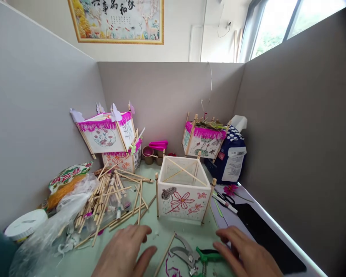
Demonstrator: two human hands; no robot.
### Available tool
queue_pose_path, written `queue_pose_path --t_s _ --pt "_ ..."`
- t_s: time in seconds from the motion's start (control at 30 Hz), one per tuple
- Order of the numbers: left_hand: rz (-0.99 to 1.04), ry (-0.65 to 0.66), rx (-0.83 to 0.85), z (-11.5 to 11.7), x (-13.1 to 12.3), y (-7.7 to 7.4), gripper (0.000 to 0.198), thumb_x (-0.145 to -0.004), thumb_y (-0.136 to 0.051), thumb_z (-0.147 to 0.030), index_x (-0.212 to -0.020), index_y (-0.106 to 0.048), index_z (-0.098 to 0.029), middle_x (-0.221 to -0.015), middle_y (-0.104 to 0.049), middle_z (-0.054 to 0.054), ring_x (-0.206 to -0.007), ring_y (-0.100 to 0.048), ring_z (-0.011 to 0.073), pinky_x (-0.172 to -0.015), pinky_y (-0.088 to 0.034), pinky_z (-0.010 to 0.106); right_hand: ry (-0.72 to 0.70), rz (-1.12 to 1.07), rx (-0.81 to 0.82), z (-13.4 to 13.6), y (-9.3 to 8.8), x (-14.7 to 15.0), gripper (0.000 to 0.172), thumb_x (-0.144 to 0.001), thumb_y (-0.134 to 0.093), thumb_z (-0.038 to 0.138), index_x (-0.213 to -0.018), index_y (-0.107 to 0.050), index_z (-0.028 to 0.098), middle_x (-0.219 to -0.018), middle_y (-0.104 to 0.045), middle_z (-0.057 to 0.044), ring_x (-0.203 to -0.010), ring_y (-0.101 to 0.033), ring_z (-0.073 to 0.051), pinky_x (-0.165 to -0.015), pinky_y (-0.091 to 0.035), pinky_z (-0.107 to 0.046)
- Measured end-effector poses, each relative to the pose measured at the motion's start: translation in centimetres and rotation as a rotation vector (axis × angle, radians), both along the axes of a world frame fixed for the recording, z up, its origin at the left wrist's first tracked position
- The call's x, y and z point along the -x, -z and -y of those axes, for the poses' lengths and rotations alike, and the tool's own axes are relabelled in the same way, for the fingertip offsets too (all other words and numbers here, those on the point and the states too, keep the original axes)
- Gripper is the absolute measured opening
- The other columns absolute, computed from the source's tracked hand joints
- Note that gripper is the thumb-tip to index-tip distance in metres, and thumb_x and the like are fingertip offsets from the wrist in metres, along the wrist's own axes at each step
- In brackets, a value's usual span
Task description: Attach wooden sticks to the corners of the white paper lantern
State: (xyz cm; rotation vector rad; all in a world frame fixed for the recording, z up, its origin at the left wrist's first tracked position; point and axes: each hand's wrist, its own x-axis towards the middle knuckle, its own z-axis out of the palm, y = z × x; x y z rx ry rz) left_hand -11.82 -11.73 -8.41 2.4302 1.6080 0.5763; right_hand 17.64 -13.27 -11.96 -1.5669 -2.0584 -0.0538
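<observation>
My left hand (pixel 125 250) hovers low at the front, thumb and fingers apart with nothing between them. Beside it lies a thin wooden stick (pixel 165 254). My right hand (pixel 246 250) is also open, its fingers curled a little near the green handle of the pruning shears (pixel 190 256); I cannot tell if they touch. Purple thread (pixel 173 267) lies by the blades. Just beyond both hands stands a square white lantern (pixel 183 200), with wooden sticks at its corners, crossed sticks over its open top and red flowers drawn on its front.
On the left are a heap of wooden sticks (pixel 106 196), a clear plastic bag (pixel 46 238) and a white lid (pixel 25 225). Pink-fringed lanterns stand behind, one at left (pixel 103 134) and one at right (pixel 206 142). Scissors (pixel 226 198), a black mat (pixel 265 234) and a blue tissue pack (pixel 230 157) are at right.
</observation>
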Motion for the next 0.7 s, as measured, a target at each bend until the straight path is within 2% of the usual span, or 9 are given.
queue_pose_path --t_s 0.07,0.13,0.2,0.27,0.37,0.47,0.57,0.7 --pt "0.054 -0.063 -0.046 -1.0 0.0 -2.0 0.022 -0.082 -0.043 -0.036 -0.092 -0.058 -0.023 -0.091 -0.062 0.004 -0.081 -0.058 0.0188 -0.071 -0.043 0.030 0.047 -0.094 -0.016 -1.8 -1.3 -0.3 0.022 -0.081 -0.048 0.041 -0.091 -0.059 0.025 -0.083 -0.062 -0.002 -0.059 -0.059 -0.013 -0.053 -0.048 -0.025" --pt "0.087 -0.103 -0.071 -2.4 -0.3 -3.8 0.024 -0.083 -0.042 -0.037 -0.095 -0.057 -0.022 -0.088 -0.062 0.003 -0.076 -0.058 0.0180 -0.067 -0.044 0.031 0.083 -0.210 -0.060 -3.4 -2.3 -0.3 0.030 -0.080 -0.049 0.042 -0.103 -0.056 0.024 -0.089 -0.061 -0.003 -0.061 -0.057 -0.013 -0.054 -0.048 -0.026" --pt "0.144 -0.108 -0.100 -4.0 -0.8 -5.0 0.028 -0.082 -0.044 -0.036 -0.103 -0.054 -0.022 -0.088 -0.061 0.003 -0.069 -0.057 0.0159 -0.065 -0.044 0.031 0.094 -0.342 -0.121 -4.8 -3.1 -0.1 0.038 -0.079 -0.051 0.042 -0.113 -0.051 0.024 -0.095 -0.060 -0.005 -0.065 -0.056 -0.013 -0.055 -0.048 -0.026" --pt "0.234 -0.078 -0.118 -5.8 -1.2 -5.6 0.033 -0.080 -0.047 -0.033 -0.109 -0.051 -0.020 -0.094 -0.060 0.005 -0.068 -0.056 0.0143 -0.064 -0.045 0.029 0.081 -0.478 -0.169 -6.0 -3.7 0.2 0.040 -0.079 -0.053 0.041 -0.115 -0.050 0.024 -0.098 -0.058 -0.006 -0.069 -0.056 -0.014 -0.056 -0.047 -0.025" --pt "0.406 -0.018 -0.060 -8.2 -1.8 -5.5 0.034 -0.077 -0.050 -0.029 -0.109 -0.052 -0.018 -0.101 -0.058 0.006 -0.073 -0.056 0.0137 -0.063 -0.046 0.027 0.004 -0.663 -0.161 -7.3 -4.1 0.4 0.034 -0.079 -0.054 0.039 -0.109 -0.054 0.022 -0.096 -0.058 -0.006 -0.075 -0.055 -0.015 -0.062 -0.048 -0.026" --pt "0.548 0.052 0.047 -9.6 -2.0 -4.9 0.029 -0.077 -0.050 -0.026 -0.103 -0.055 -0.015 -0.092 -0.060 0.005 -0.074 -0.056 0.0135 -0.064 -0.046 0.027 -0.095 -0.765 -0.113 -8.1 -4.0 0.3 0.028 -0.079 -0.054 0.037 -0.101 -0.057 0.020 -0.094 -0.058 -0.006 -0.080 -0.055 -0.016 -0.067 -0.048 -0.027" --pt "0.599 0.079 0.086 -10.1 -2.1 -4.5 0.024 -0.077 -0.050 -0.026 -0.096 -0.057 -0.014 -0.083 -0.061 0.004 -0.073 -0.055 0.0134 -0.066 -0.046 0.027 -0.145 -0.785 -0.058 -8.3 -3.8 0.1 0.025 -0.078 -0.055 0.035 -0.097 -0.057 0.020 -0.091 -0.057 -0.005 -0.077 -0.054 -0.014 -0.064 -0.047 -0.026" --pt "0.604 0.081 0.080 -10.1 -2.0 -4.4 0.020 -0.077 -0.050 -0.026 -0.091 -0.058 -0.014 -0.083 -0.060 0.004 -0.076 -0.056 0.0140 -0.068 -0.046 0.028 -0.169 -0.788 -0.033 -8.5 -4.0 0.0 0.022 -0.079 -0.055 0.035 -0.093 -0.058 0.019 -0.090 -0.057 -0.004 -0.074 -0.053 -0.013 -0.061 -0.045 -0.024"
